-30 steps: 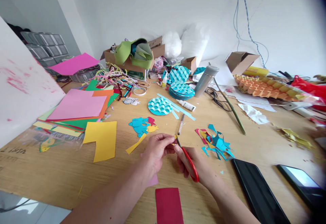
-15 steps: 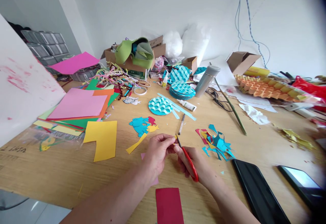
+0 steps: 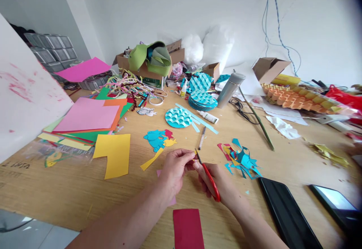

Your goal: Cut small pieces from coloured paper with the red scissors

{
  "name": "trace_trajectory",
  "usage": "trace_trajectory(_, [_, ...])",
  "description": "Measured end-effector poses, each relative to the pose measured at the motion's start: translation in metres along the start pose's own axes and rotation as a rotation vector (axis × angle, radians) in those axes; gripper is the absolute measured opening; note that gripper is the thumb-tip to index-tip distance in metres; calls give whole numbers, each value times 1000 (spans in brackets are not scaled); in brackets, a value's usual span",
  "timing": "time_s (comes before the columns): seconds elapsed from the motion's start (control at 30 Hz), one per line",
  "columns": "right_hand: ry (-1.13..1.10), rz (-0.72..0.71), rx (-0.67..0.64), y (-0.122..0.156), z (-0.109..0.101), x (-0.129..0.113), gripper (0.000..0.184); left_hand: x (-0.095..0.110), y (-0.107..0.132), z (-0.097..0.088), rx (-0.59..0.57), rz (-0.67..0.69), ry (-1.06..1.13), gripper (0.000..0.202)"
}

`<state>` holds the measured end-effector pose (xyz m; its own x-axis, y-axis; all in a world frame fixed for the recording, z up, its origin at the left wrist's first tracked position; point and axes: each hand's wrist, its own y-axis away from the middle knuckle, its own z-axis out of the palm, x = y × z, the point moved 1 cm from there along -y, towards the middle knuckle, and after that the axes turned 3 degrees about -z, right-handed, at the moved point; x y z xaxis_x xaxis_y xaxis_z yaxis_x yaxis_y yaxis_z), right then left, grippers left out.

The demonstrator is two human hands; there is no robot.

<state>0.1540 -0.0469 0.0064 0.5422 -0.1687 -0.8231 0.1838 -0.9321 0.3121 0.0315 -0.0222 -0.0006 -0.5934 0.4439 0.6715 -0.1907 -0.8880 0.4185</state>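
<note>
L hand (image 3: 175, 168) is pinching a small yellow paper scrap (image 3: 195, 152) over the near-centre of the table. R hand (image 3: 219, 185) is gripping red-handled scissors (image 3: 210, 181), tips at the scrap. Cutting seems approx. midway: a blue paper fish cut-out (image 3: 155, 139) is lying done just beyond, w/ colourful offcuts (image 3: 240, 158) piling up on the right.

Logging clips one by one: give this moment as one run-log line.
left hand: pinches yellow scrap | right hand: holds red scissors, blades at scrap | nearby: red card on table
</note>
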Motion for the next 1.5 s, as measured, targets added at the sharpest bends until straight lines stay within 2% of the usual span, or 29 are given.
trace_trajectory(1.1, [-92,64,9,0,2,6,52,2,2,1,-33,0,-52,11])
trace_trajectory(1.5, [-86,38,-54,0,-1,4,56,17,-8,-8,-85,14,-324,16])
